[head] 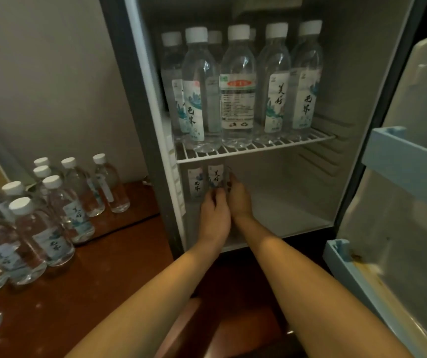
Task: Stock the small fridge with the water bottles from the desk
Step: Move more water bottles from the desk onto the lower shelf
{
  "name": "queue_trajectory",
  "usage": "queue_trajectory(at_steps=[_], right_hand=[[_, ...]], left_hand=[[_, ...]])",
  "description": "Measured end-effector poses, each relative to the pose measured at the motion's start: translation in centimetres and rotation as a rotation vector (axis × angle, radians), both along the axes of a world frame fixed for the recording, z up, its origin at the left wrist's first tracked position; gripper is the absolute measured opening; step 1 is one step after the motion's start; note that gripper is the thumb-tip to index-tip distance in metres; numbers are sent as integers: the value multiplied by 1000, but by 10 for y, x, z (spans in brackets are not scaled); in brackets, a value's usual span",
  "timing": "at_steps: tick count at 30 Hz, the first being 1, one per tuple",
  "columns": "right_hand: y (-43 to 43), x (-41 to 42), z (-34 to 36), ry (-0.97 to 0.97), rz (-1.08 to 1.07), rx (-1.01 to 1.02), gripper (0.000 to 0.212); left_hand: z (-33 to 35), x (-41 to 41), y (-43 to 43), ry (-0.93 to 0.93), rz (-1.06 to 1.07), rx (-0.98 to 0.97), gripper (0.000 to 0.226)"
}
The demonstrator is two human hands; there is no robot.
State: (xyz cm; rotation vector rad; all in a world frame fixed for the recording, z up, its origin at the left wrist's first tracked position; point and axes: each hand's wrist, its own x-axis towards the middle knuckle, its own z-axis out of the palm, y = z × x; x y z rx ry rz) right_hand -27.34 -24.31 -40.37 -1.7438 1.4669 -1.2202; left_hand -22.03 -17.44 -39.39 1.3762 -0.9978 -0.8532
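In the head view, a water bottle (pixel 216 177) in the fridge's (pixel 284 202) lower compartment is clasped by the left hand (pixel 215 215) and right hand (pixel 239 197); its cap is hidden behind the wire shelf (pixel 253 148). More bottles (pixel 52 202) are left on the surface (pixel 83 293), some cut off.

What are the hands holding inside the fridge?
Both the left hand and right hand hold a clear plastic water bottle around its lower body, on the fridge's bottom level.
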Motion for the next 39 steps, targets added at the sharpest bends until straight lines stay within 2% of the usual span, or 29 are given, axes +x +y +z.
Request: queue_trajectory(at_steps=[3,5,10,14,16,21,25,29,32,36,39], right_hand=[[26,-4,1,-23,-15,57,36],[45,-8,1,-30,-34,77,41],[95,-1,6,-2,-78,-16,32],[139,20,14,37,8,-188,18],[161,36,16,33,63,-257,14],[203,97,16,55,243,-298,11],[226,156,8,71,409,-221,17],[242,212,-3,124,514,-168,32],[250,250,-11,152,583,-106,44],[253,290,-22,176,618,-49,56],[253,313,-31,176,632,-23,54]], left_hand=[[-2,8,22,-51,-61,36,29],[-4,12,38,-106,-70,53,31],[0,35,90,-229,-63,88,25],[-3,66,131,-268,-55,72,35],[2,82,158,-277,-13,58,33],[0,143,209,-291,176,41,26],[-10,200,243,-244,357,59,23],[-25,255,273,-203,493,45,32],[-35,290,292,-206,608,57,22],[-52,324,304,-235,661,82,20],[-54,336,305,-271,666,129,35]])
